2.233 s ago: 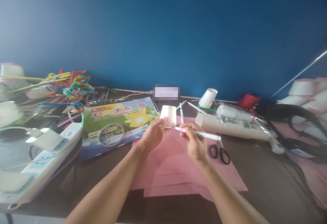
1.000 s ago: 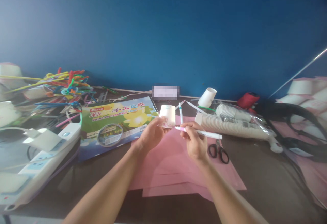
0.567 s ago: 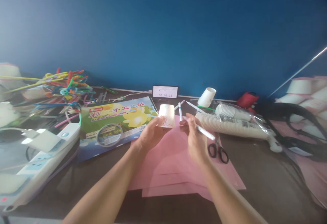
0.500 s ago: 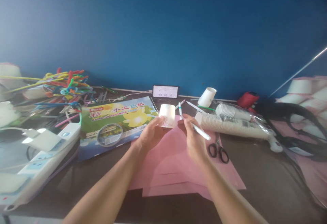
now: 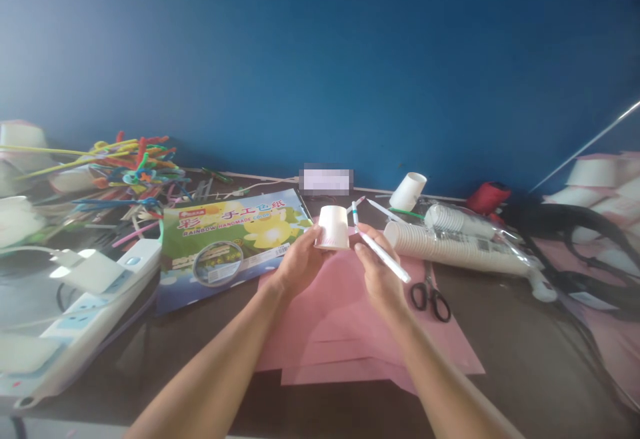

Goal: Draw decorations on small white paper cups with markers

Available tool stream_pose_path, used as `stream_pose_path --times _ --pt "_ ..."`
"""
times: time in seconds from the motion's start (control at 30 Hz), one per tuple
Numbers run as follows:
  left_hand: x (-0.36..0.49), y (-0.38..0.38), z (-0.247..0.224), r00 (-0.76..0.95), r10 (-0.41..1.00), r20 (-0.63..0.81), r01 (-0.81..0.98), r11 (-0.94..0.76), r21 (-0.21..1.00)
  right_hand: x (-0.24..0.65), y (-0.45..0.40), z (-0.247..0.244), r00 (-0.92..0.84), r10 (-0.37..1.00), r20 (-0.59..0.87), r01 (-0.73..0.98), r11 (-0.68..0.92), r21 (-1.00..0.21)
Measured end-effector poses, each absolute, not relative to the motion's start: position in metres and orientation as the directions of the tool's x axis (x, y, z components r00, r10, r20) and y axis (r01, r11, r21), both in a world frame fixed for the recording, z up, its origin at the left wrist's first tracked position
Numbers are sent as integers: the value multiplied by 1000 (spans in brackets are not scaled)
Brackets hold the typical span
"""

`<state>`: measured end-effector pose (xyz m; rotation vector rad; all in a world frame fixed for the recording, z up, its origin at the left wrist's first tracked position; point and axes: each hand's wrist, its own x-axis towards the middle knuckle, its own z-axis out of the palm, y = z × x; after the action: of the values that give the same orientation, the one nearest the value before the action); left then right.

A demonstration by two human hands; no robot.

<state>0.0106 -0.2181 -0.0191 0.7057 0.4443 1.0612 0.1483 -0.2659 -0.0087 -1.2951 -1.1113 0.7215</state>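
My left hand (image 5: pixel 301 262) grips a white paper cup (image 5: pixel 333 227) by its left side, bottom up, above pink paper sheets (image 5: pixel 330 312). Faint pinkish marks run along the cup's lower edge. To the right, my right hand (image 5: pixel 376 262) holds a white marker (image 5: pixel 387 260), which slants down to the right. A slim pen-like piece with a teal band (image 5: pixel 355 213) stands just above those fingers; whether it belongs to the marker is unclear. Black-handled scissors (image 5: pixel 430 299) lie on the pink paper, right of my right hand.
A colored paper pack (image 5: pixel 225 245) lies left with a tape roll (image 5: pixel 218 263) on it. Farther left are a power strip (image 5: pixel 95 312) and pipe cleaners (image 5: pixel 140 165). Stacked cups (image 5: pixel 460 249), another cup (image 5: pixel 408 191) and a red object (image 5: pixel 487 197) are at right.
The cup has turned in my left hand, so the drawing on its side no longer faces the camera. My right hand still holds the marker, with its fingers shifted slightly.
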Motion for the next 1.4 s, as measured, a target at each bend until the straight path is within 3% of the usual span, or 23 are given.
stream_pose_path --times 0.23,0.43,0.57,0.77,1.4 --pt "11 -218 -20 410 911 36 -642 260 721 149 -268 -9 312 908 279 208 221 -953" --pt "12 -216 -24 336 942 24 -601 195 775 152 -263 -23 329 856 398 -29 430 -902" --pt "12 -216 -24 307 952 15 -585 176 792 149 -265 -25 206 889 409 -101 435 -895" --pt "12 -217 -22 300 953 41 -595 153 789 146 -269 -20 197 914 353 -52 370 -928" --pt "12 -220 -16 309 946 99 -596 112 795 144 -272 -15 153 914 376 72 369 -927"
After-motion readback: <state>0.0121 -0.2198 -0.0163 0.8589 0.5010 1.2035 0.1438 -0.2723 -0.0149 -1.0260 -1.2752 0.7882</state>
